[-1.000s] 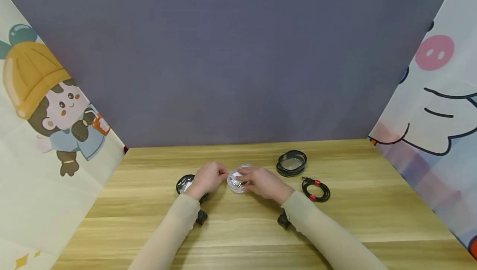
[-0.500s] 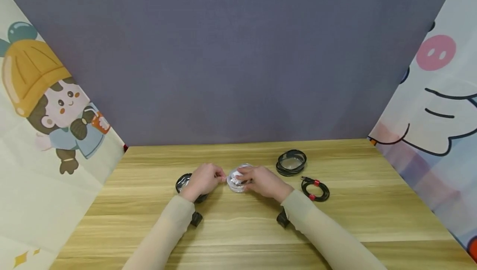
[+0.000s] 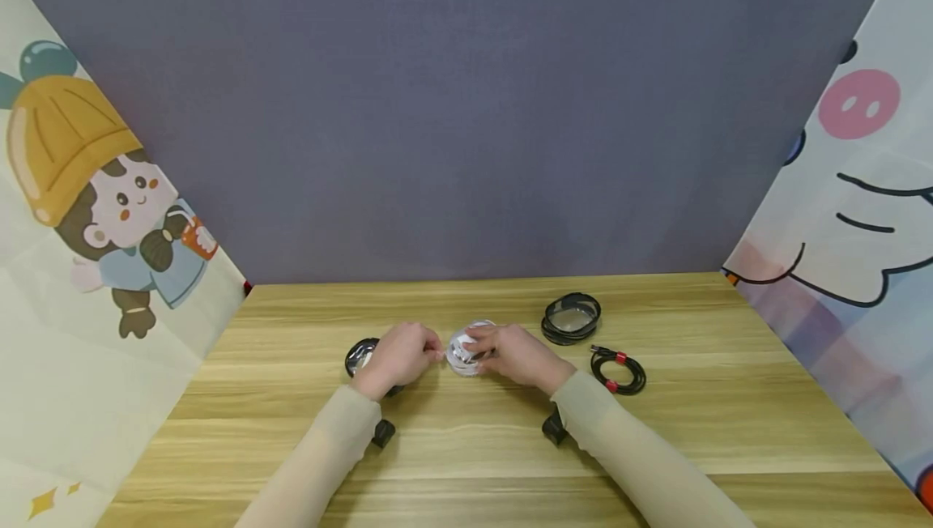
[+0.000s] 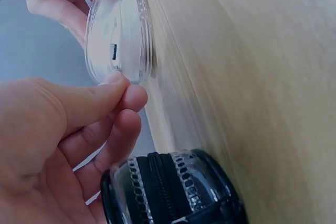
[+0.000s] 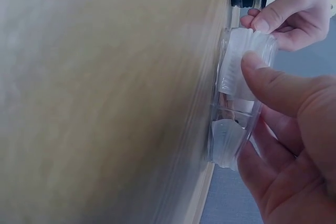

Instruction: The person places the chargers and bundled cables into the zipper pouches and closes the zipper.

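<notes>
We hold the clear round case (image 3: pixel 466 350) on the tabletop (image 3: pixel 466 447). Our left hand (image 3: pixel 397 356) pinches its edge in a tight grip. Our right hand (image 3: pixel 513 356) clamps its fingers over the top.

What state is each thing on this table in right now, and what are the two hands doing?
Clear round case: resting on the table, held at both sides.
Left hand: pinches the case's edge.
Right hand: grips the case.
Black zip case: zipped shut, beside the left hand.
Black cable with red ties: coiled, untouched.
Black coil: lying flat, untouched.
</notes>
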`<state>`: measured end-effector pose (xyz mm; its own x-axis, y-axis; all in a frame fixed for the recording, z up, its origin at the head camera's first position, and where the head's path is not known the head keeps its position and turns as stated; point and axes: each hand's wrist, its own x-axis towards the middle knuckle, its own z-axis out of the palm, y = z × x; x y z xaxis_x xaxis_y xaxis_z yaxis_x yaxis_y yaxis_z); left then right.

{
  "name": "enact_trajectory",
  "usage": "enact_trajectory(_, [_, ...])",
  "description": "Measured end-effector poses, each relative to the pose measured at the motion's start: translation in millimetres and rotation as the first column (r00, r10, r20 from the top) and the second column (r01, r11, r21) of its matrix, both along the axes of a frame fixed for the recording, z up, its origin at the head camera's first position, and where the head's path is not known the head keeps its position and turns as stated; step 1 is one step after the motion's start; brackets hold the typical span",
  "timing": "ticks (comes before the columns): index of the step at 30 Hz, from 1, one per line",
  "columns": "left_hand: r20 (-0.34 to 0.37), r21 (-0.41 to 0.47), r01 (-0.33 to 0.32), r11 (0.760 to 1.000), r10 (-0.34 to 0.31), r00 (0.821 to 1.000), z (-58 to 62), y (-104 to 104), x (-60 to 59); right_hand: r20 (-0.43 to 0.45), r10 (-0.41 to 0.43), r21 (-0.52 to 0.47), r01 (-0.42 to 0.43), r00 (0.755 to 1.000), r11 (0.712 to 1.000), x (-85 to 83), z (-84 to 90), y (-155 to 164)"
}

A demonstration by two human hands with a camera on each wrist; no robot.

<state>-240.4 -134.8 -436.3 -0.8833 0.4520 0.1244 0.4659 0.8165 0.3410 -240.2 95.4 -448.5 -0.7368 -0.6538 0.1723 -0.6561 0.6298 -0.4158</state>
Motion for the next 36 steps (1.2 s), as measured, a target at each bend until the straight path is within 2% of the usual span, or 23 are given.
enact_trajectory(19, [-0.001, 0.022, 0.030, 0.999, -0.030, 1.000, 2.5, 6.3, 18.8, 0.050, -0.023, -0.024, 0.025, 0.998, 0.999, 2.2, 2.1, -0.6])
enact_trajectory(29, [-0.022, 0.014, 0.049, 0.999, -0.049, 0.999, -4.1, 11.9, 23.2, 0.047, -0.027, -0.042, 0.029, 0.999, 0.999, 1.1, -1.0, 1.6])
enact_trajectory(32, [-0.017, 0.021, 0.043, 0.999, -0.042, 0.999, -5.4, 12.4, 23.3, 0.046, -0.027, -0.046, 0.030, 0.999, 0.998, 1.8, -1.1, 1.6])
enact_trajectory(36, [0.003, 0.028, 0.003, 1.000, -0.003, 1.000, -6.7, 11.0, 22.6, 0.021, -0.020, -0.022, 0.021, 1.000, 1.000, 3.3, -0.3, 0.4])
